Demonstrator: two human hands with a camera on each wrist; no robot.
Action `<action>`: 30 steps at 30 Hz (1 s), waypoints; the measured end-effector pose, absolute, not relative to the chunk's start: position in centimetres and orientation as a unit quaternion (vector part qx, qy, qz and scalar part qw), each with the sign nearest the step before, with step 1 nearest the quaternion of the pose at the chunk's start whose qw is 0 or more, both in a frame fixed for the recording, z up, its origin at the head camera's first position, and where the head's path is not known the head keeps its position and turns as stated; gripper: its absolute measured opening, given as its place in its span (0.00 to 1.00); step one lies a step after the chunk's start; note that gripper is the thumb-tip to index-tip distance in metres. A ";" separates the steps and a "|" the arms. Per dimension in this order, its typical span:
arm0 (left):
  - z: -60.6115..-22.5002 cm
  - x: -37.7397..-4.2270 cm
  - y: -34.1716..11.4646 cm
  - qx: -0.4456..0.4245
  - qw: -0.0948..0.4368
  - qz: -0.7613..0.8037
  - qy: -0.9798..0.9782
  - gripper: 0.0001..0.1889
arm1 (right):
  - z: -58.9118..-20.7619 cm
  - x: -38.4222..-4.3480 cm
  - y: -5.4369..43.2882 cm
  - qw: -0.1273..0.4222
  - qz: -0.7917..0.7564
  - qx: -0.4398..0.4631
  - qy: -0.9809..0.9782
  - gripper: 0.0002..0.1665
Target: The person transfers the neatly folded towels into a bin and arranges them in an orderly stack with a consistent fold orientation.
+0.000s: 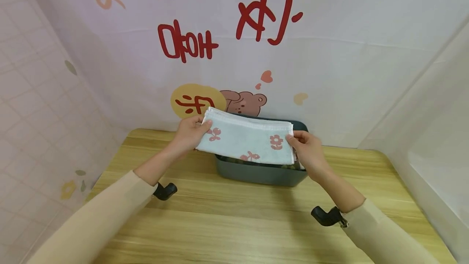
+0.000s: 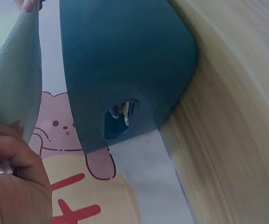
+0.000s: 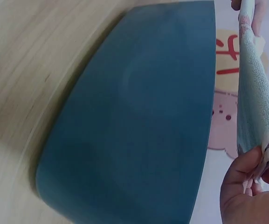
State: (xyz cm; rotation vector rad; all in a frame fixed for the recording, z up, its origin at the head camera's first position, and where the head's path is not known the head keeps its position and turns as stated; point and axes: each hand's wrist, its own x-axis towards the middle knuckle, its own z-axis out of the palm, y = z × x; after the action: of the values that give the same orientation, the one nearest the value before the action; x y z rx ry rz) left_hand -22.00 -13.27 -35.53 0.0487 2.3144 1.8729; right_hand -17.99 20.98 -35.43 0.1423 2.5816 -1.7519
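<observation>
A folded light-blue towel (image 1: 245, 137) with pink flower and cherry patterns is stretched between both hands. My left hand (image 1: 190, 133) pinches its left end, thumb on the front face. The right hand (image 1: 307, 152) grips the right end the same way. Behind and below the towel stands a dark teal bin (image 1: 261, 174), its opening mostly hidden by the cloth. In the right wrist view, the towel (image 3: 255, 93) appears edge-on above the bin's rim, with its folded layers showing at the fingers.
The bin stands on a wood-grain table (image 1: 234, 223), near the back wall (image 1: 348, 72), which is covered in a printed sheet with red characters and a bear. A handle hole in the bin (image 2: 120, 119) shows some cloth inside.
</observation>
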 end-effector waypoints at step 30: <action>-37.3 -23.7 -8.2 0.038 0.070 0.610 0.788 0.12 | -37.0 -19.6 25.2 -0.033 -0.515 0.088 0.852 0.27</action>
State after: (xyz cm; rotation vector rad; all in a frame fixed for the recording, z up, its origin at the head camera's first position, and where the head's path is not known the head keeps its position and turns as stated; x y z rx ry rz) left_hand -23.69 -8.20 -37.33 0.1131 2.3712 1.8367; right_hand -19.63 25.15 -36.99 0.2828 2.7329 -1.6540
